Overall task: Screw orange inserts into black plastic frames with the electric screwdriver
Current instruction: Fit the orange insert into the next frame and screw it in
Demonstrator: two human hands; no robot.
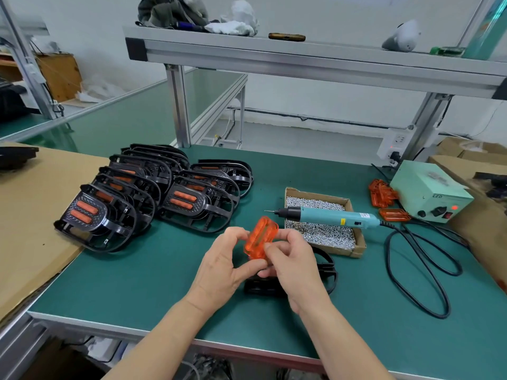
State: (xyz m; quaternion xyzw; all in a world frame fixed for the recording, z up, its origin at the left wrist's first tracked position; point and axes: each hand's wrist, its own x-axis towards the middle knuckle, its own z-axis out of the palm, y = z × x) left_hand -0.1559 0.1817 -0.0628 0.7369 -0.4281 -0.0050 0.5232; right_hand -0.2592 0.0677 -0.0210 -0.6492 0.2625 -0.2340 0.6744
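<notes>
**Orange insert held over a black frame**

The orange insert (260,237) is off the table (153,283), tilted upright between both hands at the middle of the near edge. The left hand (219,270) pinches its left side with curled fingers (236,235) above and the thumb below. The right hand (290,267) pinches the lower right edge with bent fingers. Directly beneath the hands a black plastic frame (327,270) lies on the table, largely hidden by them.

Just beyond, the electric screwdriver (329,216) rests across an open cardboard box (355,250) of silver screws (323,234), bit pointing left. Its black cable (419,270) loops over the table on the right. A pale green power unit (428,192) sits at far right with loose orange inserts (382,193) beside it. To the left, finished frames (131,198) lean in overlapping rows, partly on a cardboard sheet (35,215).
</notes>
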